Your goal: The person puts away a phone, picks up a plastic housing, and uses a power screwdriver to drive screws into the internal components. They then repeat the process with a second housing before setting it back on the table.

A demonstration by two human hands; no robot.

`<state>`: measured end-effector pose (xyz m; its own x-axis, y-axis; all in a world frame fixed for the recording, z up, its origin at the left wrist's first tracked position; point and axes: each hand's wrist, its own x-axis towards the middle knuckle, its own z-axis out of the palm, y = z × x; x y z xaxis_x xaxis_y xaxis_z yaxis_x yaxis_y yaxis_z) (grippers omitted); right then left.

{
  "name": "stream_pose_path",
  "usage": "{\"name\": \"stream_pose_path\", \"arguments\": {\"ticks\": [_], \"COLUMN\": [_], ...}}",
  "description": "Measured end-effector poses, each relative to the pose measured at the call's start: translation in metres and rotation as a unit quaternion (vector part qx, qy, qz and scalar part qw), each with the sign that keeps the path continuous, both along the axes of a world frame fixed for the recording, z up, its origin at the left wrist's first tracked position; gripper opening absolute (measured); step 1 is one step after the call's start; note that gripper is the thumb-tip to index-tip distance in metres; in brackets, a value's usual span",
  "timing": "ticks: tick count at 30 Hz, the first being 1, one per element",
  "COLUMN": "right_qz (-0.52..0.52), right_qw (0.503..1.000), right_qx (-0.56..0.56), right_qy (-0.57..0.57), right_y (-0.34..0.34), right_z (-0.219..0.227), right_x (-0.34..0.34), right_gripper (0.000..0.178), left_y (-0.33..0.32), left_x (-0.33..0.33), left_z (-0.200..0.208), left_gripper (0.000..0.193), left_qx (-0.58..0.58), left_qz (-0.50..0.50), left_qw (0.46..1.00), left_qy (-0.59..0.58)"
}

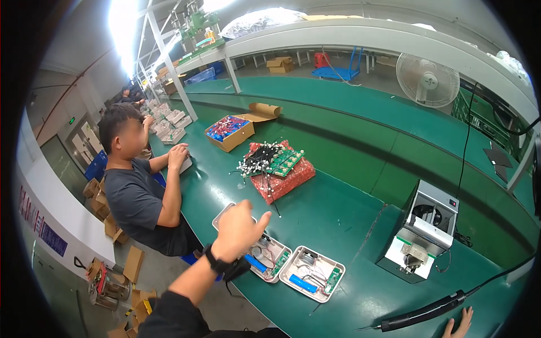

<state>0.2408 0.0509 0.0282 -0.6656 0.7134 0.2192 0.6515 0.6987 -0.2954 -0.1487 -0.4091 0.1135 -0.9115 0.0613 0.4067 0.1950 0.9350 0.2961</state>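
My left hand (pixel 239 230), with a black band on its wrist, is over a white plastic housing (pixel 275 275) and hides much of it. Its thumb stands apart from the bent fingers, and nothing shows in its grasp. Inside that housing are a blue cylindrical battery (pixel 255 263), wires and a green circuit board. To its right lies a second white housing (pixel 338 286), with a blue battery (pixel 303 283), wires and a green board (pixel 332 280). At the lower right edge my right hand (pixel 460 325), partly cut off, has its fingers spread beside a black electric screwdriver (pixel 422 312).
Beyond the housings, red bubble wrap (pixel 284 179) carries green boards (pixel 286 162) and black wires with white connectors. A cardboard box (pixel 239 139) holds blue batteries. A metal-cased machine (pixel 420 231) stands at right. On the left a co-worker (pixel 138 186) sits at the green bench.
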Motion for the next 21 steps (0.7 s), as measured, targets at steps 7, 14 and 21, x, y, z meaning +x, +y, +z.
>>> {"name": "stream_pose_path", "arguments": {"ticks": [7,14,21], "right_qz": [0.016,0.011,0.021], "right_qw": [1.000,1.000,0.999], "right_qx": [-0.020,-0.015,-0.001], "right_qy": [0.011,0.011,0.034], "right_y": [0.000,-0.001,0.002], "right_z": [0.001,0.002,0.001], "right_x": [0.003,0.000,-0.003], "right_gripper": [0.052,0.052,0.051], "left_y": [0.021,0.017,0.008], "left_x": [-0.055,-0.062,-0.036], "left_z": [-0.006,-0.007,0.050], "left_gripper": [0.044,0.035,0.033], "left_qx": [-0.188,-0.171,-0.222], "left_qz": [-0.009,-0.014,-0.104], "left_qw": [0.960,0.956,0.918], "left_qy": [-0.205,-0.236,-0.312]}}
